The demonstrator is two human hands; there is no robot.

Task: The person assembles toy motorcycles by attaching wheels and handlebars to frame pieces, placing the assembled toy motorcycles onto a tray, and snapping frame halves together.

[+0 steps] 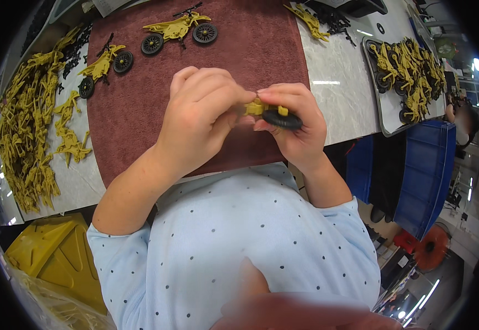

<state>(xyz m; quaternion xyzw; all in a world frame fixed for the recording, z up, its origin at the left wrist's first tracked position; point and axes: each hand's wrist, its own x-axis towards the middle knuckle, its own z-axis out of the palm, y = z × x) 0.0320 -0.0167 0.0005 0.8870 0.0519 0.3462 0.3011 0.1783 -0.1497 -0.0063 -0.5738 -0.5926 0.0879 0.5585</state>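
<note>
Above the near part of a reddish-brown towel (140, 115), both my hands are closed around a yellow toy motorcycle (254, 107) with a black wheel (282, 119). My right hand (300, 113) grips the wheel end, its thumb on top. At the other end, my left hand (198, 113) pinches the yellow body; its fingertips hide what they touch. Farther off on the towel, a yellow toy motorcycle with two black wheels (178, 28) stands near the back. Another wheeled toy motorcycle (103, 65) rests at the towel's left edge.
Many yellow toy parts (30, 126) are heaped at the left, with several loose yellow pieces (71, 137) beside them. At the right, a metal tray (385, 124) holds wheeled toy motorcycles. Yellow and black parts (311, 23) lie at the back right. Blue crates (424, 176) stand below the table.
</note>
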